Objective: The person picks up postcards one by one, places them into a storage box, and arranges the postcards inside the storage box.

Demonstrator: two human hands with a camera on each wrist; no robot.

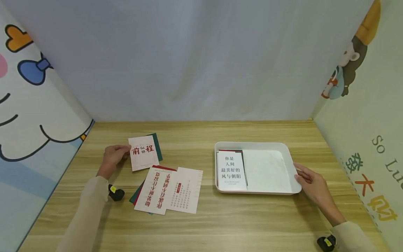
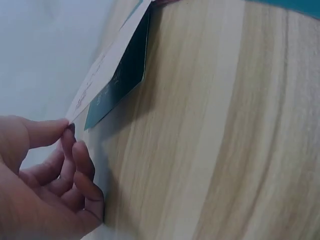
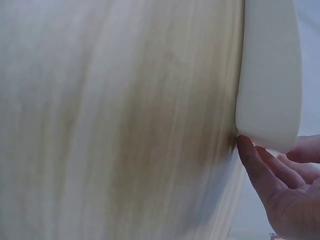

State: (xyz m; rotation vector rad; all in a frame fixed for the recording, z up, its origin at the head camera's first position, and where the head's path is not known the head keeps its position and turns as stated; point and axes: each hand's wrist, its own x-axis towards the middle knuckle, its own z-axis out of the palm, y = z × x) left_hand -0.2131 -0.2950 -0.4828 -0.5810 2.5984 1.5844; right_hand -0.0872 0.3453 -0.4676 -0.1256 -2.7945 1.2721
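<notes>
Between thumb and index finger, my left hand (image 1: pixel 114 159) pinches the left edge of a pale card with red and black characters (image 1: pixel 143 158). In the left wrist view this card is raised at a slant, and a dark green card (image 2: pixel 125 75) shows beneath it. My right hand (image 1: pixel 313 182) grips the right end of a shallow white tray (image 1: pixel 291 164). The right wrist view has the thumb at the tray's rim and the fingertips low against its end wall. Inside the tray's left part lies a small stack topped by a white card with dark characters (image 1: pixel 232 170).
Nearer the front, an overlapping pile holds a white card with large red characters (image 1: pixel 152 192) and a card with small vertical text (image 1: pixel 185 190), with red and green edges below. All rest on a wood-grain table (image 1: pixel 201 227). A plain curtain (image 1: pixel 201 63) hangs behind.
</notes>
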